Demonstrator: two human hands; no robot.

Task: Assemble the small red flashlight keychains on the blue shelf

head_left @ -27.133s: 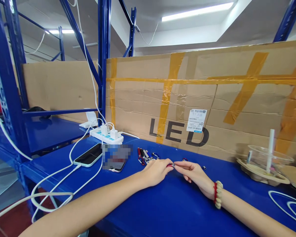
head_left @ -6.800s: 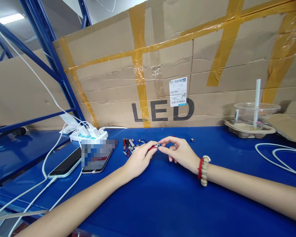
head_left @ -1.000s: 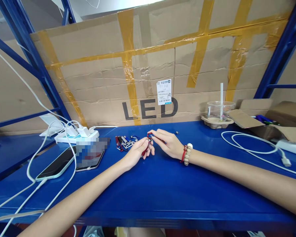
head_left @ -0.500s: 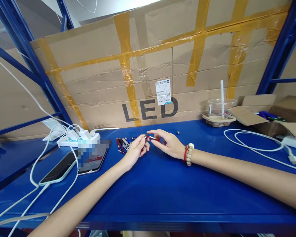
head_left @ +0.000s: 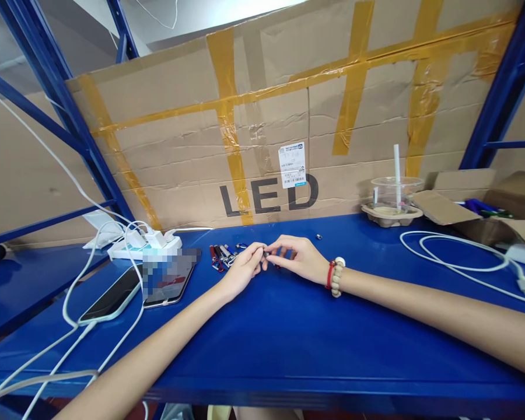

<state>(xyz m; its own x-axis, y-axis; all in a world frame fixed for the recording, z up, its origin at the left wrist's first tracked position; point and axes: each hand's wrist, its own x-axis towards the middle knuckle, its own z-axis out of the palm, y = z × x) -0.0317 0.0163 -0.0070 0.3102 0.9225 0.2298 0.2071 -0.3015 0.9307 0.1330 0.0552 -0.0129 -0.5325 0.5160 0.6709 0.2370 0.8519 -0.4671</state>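
My left hand and my right hand meet over the blue shelf top, fingertips pinched together on a small keychain piece with a metal end; its red body is mostly hidden by my fingers. The right wrist wears a red and beige bead bracelet. Just left of my hands lies a small pile of keychain pieces, red, black and silver. One tiny metal part lies alone behind my right hand.
Two phones lie at the left, with white cables running to a power strip. A taped cardboard box marked LED stands behind. A clear plastic cup in a pulp tray and a coiled white cable are at the right.
Both hands have dropped slightly toward the shelf top and closed tighter on the piece. The red ring seen a second ago is now hidden in my fingers.
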